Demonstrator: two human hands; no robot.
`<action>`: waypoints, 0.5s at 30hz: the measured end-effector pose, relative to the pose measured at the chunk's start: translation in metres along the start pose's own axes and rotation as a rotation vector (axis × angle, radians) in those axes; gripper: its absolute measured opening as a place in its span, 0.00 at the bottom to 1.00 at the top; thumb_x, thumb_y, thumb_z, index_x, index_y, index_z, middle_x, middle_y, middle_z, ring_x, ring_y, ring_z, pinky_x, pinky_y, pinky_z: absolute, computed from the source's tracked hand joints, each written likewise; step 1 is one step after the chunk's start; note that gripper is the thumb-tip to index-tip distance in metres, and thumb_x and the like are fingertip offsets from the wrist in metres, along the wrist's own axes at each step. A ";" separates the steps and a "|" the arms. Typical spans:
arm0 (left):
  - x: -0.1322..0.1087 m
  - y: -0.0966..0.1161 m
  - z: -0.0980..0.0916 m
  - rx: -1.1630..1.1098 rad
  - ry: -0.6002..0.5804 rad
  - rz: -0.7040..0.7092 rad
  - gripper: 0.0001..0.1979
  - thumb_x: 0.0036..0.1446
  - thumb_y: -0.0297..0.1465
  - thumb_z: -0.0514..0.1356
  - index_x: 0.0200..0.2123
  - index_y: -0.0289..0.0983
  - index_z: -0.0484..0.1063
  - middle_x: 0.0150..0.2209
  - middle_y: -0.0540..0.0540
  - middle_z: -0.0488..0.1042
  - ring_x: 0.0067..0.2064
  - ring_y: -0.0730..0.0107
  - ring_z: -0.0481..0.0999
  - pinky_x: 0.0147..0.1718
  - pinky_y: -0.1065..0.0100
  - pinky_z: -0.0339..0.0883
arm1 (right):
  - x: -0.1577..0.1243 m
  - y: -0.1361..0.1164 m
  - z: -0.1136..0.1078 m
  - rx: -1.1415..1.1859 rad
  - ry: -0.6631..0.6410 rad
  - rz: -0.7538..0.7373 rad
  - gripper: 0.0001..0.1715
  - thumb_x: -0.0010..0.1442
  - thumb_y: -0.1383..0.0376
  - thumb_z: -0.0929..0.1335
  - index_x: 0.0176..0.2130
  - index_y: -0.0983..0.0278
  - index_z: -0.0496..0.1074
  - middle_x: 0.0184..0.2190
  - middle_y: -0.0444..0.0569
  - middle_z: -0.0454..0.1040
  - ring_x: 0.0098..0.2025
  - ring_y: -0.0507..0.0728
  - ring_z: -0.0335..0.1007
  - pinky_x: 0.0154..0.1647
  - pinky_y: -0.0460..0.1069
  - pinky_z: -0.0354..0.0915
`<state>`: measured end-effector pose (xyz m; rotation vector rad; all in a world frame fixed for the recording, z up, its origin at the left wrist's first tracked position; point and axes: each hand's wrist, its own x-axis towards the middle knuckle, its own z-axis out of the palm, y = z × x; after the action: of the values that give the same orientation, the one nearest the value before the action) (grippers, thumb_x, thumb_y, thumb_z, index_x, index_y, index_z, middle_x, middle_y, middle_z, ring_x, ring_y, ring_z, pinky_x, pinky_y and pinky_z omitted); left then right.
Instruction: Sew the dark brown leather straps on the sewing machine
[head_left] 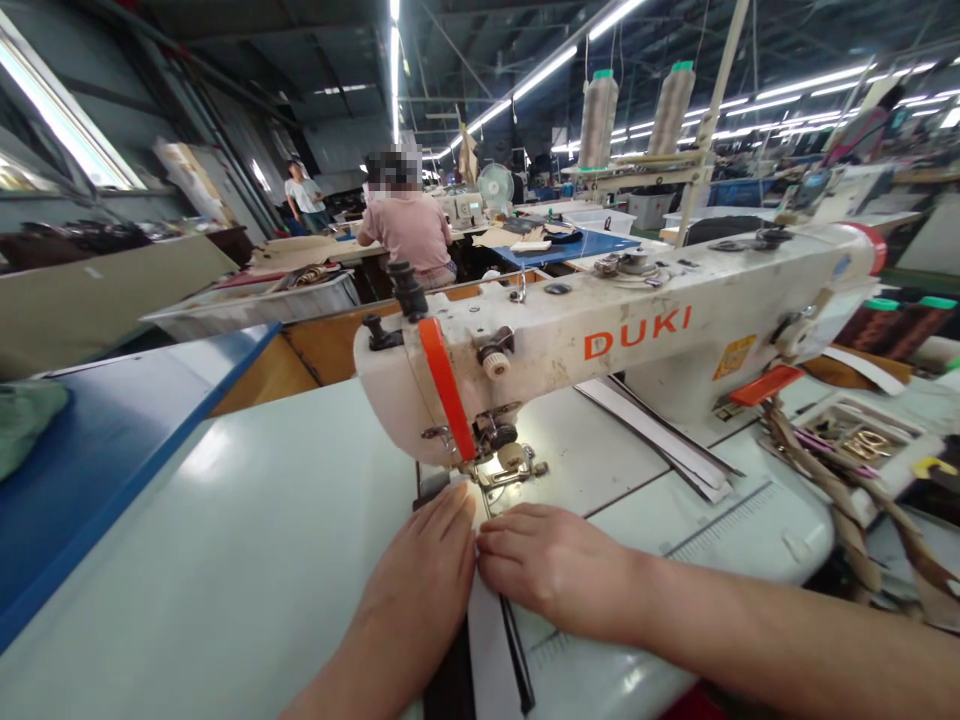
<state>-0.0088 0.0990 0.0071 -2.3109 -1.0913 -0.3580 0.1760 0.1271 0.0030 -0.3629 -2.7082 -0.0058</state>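
A white DUKI sewing machine (637,335) stands on the pale table (247,540), its presser foot (504,468) lit from above. A narrow white strip with a dark edge (495,650) runs from the foot toward me. My left hand (420,575) lies flat on the strip's left side, fingers stretched toward the foot. My right hand (555,560) rests on the strip's right side, fingers together and pointing left, fingertips touching the left hand. Both hands press the strip down just in front of the needle.
More white strips (667,450) lie under the machine arm. A tray with scissors (855,440) and brown straps (847,500) sit at the right. Thread cones (598,118) stand behind. A blue board (112,440) is at the left. A seated person (409,235) works farther back.
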 end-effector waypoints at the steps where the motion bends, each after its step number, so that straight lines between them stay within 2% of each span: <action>1: 0.000 0.000 0.000 -0.007 -0.001 -0.006 0.21 0.63 0.21 0.40 0.41 0.29 0.73 0.42 0.36 0.79 0.46 0.60 0.78 0.46 0.61 0.73 | 0.000 0.000 0.000 0.002 -0.001 0.001 0.11 0.68 0.70 0.62 0.36 0.70 0.72 0.41 0.53 0.76 0.46 0.57 0.71 0.51 0.52 0.67; 5: -0.013 0.009 -0.001 -0.054 -0.026 -0.086 0.20 0.64 0.24 0.42 0.48 0.27 0.71 0.49 0.34 0.76 0.51 0.58 0.76 0.48 0.58 0.73 | -0.005 -0.003 -0.005 0.026 -0.026 0.033 0.09 0.67 0.70 0.64 0.42 0.71 0.72 0.47 0.55 0.75 0.50 0.58 0.69 0.55 0.52 0.65; 8: -0.033 0.024 -0.014 -0.101 -0.014 -0.109 0.19 0.63 0.25 0.45 0.53 0.29 0.68 0.54 0.35 0.73 0.56 0.58 0.72 0.50 0.58 0.72 | -0.016 -0.013 -0.013 0.060 -0.042 0.093 0.12 0.67 0.70 0.64 0.48 0.72 0.71 0.51 0.56 0.73 0.54 0.58 0.67 0.57 0.52 0.63; 11: -0.052 0.037 -0.033 -0.157 0.015 0.010 0.18 0.63 0.26 0.49 0.54 0.30 0.68 0.55 0.37 0.73 0.56 0.61 0.72 0.52 0.63 0.70 | -0.033 -0.028 -0.022 0.130 -0.028 0.155 0.15 0.67 0.69 0.63 0.53 0.71 0.68 0.52 0.56 0.73 0.54 0.58 0.67 0.58 0.52 0.62; 15: -0.064 0.044 -0.049 -0.226 0.060 0.194 0.15 0.65 0.35 0.53 0.48 0.35 0.73 0.48 0.42 0.78 0.50 0.63 0.77 0.47 0.69 0.73 | -0.054 -0.046 -0.029 0.244 0.045 0.213 0.13 0.68 0.69 0.61 0.48 0.68 0.71 0.46 0.53 0.75 0.49 0.56 0.69 0.55 0.50 0.64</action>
<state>-0.0154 0.0079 0.0017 -2.5604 -0.8246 -0.4928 0.2237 0.0673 0.0100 -0.5650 -2.5733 0.3683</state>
